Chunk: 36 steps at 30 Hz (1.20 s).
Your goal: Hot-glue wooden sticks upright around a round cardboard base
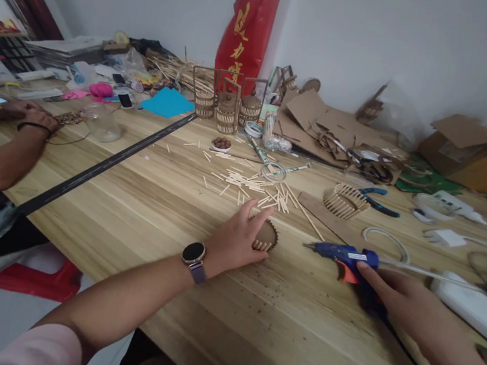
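Note:
My left hand (238,234) is around the near-left side of a round brown base (268,234). Its thumb is at the front rim and its fingers reach toward the far rim. Short wooden pegs stand along that base's front edge. In my right hand (401,297) is a blue glue gun (347,254) with an orange trigger. Its nozzle points left toward the base, apart from it. Loose short sticks (243,182) lie scattered beyond my left hand. A ring of upright sticks (346,201) stands behind the glue gun.
Small wooden baskets with tall handles (228,112) stand at the back, before a red bag (247,35). Blue-handled pliers (379,203), a white power strip (472,311) and cardboard (318,120) lie to the right. Another person's hands (34,115) are at the left.

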### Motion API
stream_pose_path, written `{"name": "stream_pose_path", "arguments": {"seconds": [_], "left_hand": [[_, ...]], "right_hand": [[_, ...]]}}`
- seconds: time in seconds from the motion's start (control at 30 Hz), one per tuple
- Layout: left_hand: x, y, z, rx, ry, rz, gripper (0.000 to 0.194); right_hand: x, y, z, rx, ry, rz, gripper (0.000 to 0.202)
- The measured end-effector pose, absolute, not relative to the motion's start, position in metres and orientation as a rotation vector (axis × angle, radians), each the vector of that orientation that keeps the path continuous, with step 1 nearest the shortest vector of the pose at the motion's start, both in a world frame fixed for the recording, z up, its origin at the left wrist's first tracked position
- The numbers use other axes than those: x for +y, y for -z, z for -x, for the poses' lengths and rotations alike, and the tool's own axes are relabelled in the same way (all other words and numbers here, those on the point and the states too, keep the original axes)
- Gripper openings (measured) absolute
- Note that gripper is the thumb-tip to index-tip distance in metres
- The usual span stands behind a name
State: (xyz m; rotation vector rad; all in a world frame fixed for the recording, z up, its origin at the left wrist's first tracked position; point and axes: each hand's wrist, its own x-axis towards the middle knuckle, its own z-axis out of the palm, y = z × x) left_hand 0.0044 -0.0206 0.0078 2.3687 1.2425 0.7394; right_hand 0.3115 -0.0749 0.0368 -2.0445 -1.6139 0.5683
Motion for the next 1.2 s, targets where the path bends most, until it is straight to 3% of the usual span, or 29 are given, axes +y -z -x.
{"name": "stream_pose_path", "arguments": {"seconds": [0.1,0.2,0.53,0.73,0.97,1.1,1.2], "left_hand": [[-0.021,-0.008,-0.005,1.246,-0.727,-2.365,0.093],[-0.021,-0.01,-0.005,1.255,-0.713,-2.35,0.092],[-0.02,-0.011,-0.005,1.244,-0.717,-2.326,0.091],[-0.02,-0.012,-0.005,1.256,-0.693,-2.368,0.093],[-0.02,-0.013,-0.005,1.246,-0.697,-2.348,0.091],[-0.019,-0.012,-0.005,1.243,-0.716,-2.341,0.093],[-0.018,-0.01,-0.004,1.211,-0.728,-2.356,0.095]], "right_hand": [[-0.07,-0.041,-0.314,-1.73,-0.214,2.347,0.047],[-0.059,-0.051,-0.294,-1.835,0.041,2.306,0.036],[0.046,-0.06,-0.197,-2.273,-0.168,1.959,0.016],[0.081,-0.045,-0.169,-2.341,-0.223,1.978,0.032],[0.079,-0.044,-0.164,-2.32,-0.272,1.965,0.034],[0.052,-0.057,-0.172,-2.224,-0.287,1.851,0.014],[0.016,-0.059,-0.181,-2.152,-0.366,1.739,0.01]]}}
